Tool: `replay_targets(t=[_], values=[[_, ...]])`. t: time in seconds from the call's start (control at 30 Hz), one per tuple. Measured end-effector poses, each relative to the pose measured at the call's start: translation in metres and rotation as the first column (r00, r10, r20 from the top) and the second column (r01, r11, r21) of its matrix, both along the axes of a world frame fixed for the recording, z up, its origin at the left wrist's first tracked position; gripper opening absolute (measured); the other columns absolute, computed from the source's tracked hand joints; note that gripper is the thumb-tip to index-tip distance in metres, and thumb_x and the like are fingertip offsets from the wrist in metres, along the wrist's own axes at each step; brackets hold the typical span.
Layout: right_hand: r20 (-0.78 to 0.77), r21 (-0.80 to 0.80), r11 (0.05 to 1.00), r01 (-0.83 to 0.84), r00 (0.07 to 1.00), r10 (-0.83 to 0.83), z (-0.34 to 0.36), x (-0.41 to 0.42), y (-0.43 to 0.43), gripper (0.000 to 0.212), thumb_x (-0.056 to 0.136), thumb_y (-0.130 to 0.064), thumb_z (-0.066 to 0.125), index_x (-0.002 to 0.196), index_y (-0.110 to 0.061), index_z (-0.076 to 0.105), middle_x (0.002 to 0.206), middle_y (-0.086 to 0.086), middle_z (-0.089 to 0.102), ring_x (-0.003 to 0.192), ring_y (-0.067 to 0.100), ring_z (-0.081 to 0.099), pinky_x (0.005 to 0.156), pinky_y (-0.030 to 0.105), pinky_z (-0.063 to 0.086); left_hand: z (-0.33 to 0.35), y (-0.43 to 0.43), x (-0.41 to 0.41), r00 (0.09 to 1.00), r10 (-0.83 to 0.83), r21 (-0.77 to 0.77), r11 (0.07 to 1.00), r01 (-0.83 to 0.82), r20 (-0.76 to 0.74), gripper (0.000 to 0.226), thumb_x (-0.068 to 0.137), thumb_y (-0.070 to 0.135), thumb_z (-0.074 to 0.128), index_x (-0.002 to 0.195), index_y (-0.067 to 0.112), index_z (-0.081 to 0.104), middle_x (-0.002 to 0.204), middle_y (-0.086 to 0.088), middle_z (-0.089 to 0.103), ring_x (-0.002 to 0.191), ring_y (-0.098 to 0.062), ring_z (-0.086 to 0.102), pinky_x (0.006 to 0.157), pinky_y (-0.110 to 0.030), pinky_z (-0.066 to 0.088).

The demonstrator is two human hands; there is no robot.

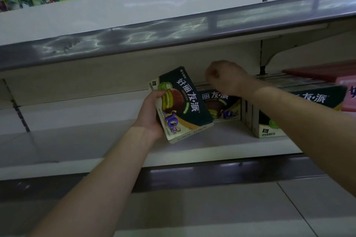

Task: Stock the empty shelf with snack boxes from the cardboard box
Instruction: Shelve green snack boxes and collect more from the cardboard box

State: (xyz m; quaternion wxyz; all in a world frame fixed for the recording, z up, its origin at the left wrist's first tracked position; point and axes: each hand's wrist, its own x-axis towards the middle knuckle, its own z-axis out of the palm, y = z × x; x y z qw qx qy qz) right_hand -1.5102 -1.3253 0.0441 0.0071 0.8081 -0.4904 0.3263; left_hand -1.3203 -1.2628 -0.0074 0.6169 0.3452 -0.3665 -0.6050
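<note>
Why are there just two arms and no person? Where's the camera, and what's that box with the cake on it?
These are a person's two bare arms, not a machine. The camera sits on the person's head and looks down, so you see what they see. The left hand grips a dark green cardboard snack box with a chocolate pie pictured on it, tilted over the white shop shelf. The right hand is curled above a matching green box standing on the shelf; I cannot tell whether it touches it. Another green box stands further right, then a pink box.
</note>
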Motion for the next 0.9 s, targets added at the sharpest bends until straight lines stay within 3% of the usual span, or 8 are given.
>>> replay_targets(t=[0.07, 0.13, 0.17, 0.27, 0.4, 0.57, 0.73, 0.9], values=[[0.261, 0.350, 0.914, -0.204, 0.959, 0.114, 0.009, 0.000, 0.016, 0.038, 0.095, -0.043, 0.052, 0.112, -0.010, 0.061, 0.109, 0.008, 0.067, 0.096, 0.019, 0.065, 0.078, 0.032, 0.055, 0.003, 0.001, -0.007, 1.000, 0.000, -0.007, 1.000, 0.000, -0.024, 0.033, 0.092, 0.029, 0.047, 0.109, 0.007, 0.065, 0.088, -0.017, 0.072, 0.075, -0.030, 0.070, 0.069, -0.038, 0.056], [0.221, 0.600, 0.745, -0.292, 0.955, 0.196, 0.010, -0.004, 0.031, 0.041, 0.090, -0.049, 0.057, 0.113, -0.015, 0.062, 0.105, 0.003, 0.071, 0.091, 0.015, 0.069, 0.074, 0.029, 0.057, 0.006, 0.002, -0.018, 0.999, -0.003, -0.003, 1.000, 0.003, -0.052, 0.033, 0.094, 0.029, 0.045, 0.110, 0.006, 0.064, 0.089, -0.018, 0.072, 0.078, -0.030, 0.068, 0.072, -0.039, 0.053], [0.161, 0.636, 0.717, -0.285, 0.958, 0.238, 0.008, -0.007, 0.034, 0.039, 0.089, -0.046, 0.060, 0.117, -0.018, 0.061, 0.106, 0.000, 0.071, 0.092, 0.013, 0.069, 0.076, 0.028, 0.056, 0.007, 0.003, -0.022, 0.998, -0.007, 0.009, 1.000, 0.007, -0.057, 0.032, 0.095, 0.028, 0.046, 0.110, 0.006, 0.064, 0.087, -0.018, 0.072, 0.077, -0.029, 0.068, 0.073, -0.038, 0.052], [0.065, 0.519, 0.825, -0.225, 0.972, 0.224, 0.011, -0.017, 0.034, 0.036, 0.086, -0.037, 0.066, 0.116, -0.016, 0.064, 0.105, -0.001, 0.070, 0.093, 0.013, 0.067, 0.078, 0.027, 0.055, 0.007, 0.001, -0.027, 0.997, 0.068, 0.066, 0.995, -0.070, 0.028, 0.013, 0.094, 0.020, 0.053, 0.095, 0.010, 0.062, 0.077, -0.011, 0.068, 0.070, -0.023, 0.063, 0.072, -0.033, 0.049], [-0.098, 0.365, 0.927, -0.085, 0.987, 0.129, 0.019, -0.024, 0.026, 0.030, 0.086, -0.025, 0.067, 0.110, -0.008, 0.068, 0.109, 0.008, 0.068, 0.097, 0.023, 0.065, 0.089, 0.040, 0.054, -0.002, -0.005, -0.017, 0.967, 0.102, 0.148, 0.979, -0.139, 0.235, 0.004, 0.089, 0.012, 0.062, 0.088, 0.013, 0.059, 0.087, -0.009, 0.063, 0.082, -0.021, 0.060, 0.084, -0.035, 0.050], [-0.258, 0.358, 0.934, -0.006, 0.960, 0.105, 0.009, -0.022, 0.020, 0.036, 0.089, -0.009, 0.059, 0.125, -0.008, 0.060, 0.125, 0.010, 0.059, 0.110, 0.025, 0.058, 0.095, 0.041, 0.050, -0.012, -0.009, -0.014, 0.694, 0.046, 0.136, 0.970, -0.204, 0.718, 0.012, 0.080, 0.014, 0.074, 0.087, 0.013, 0.065, 0.099, -0.008, 0.069, 0.090, -0.015, 0.061, 0.074, -0.027, 0.050], [-0.434, 0.239, 0.966, 0.103, 0.901, 0.011, -0.003, -0.018, 0.013, 0.055, 0.084, -0.024, 0.066, 0.136, -0.022, 0.047, 0.130, 0.004, 0.053, 0.117, 0.025, 0.050, 0.096, 0.036, 0.041, -0.013, -0.014, -0.020, 0.513, 0.032, 0.071, 0.981, -0.179, 0.858, 0.020, 0.080, 0.018, 0.076, 0.089, 0.020, 0.058, 0.094, -0.004, 0.069, 0.081, -0.011, 0.061, 0.067, -0.024, 0.049], [-0.489, 0.038, 0.991, 0.129, 0.867, -0.094, -0.010, -0.015, 0.009, 0.047, 0.085, -0.024, 0.066, 0.129, -0.016, 0.050, 0.122, 0.009, 0.048, 0.116, 0.027, 0.046, 0.084, 0.035, 0.036, -0.009, -0.018, -0.028, 0.431, 0.057, 0.024, 0.984, -0.179, 0.900, 0.025, 0.082, 0.019, 0.076, 0.099, 0.014, 0.057, 0.080, 0.001, 0.063, 0.067, -0.007, 0.059, 0.050, -0.017, 0.046]])
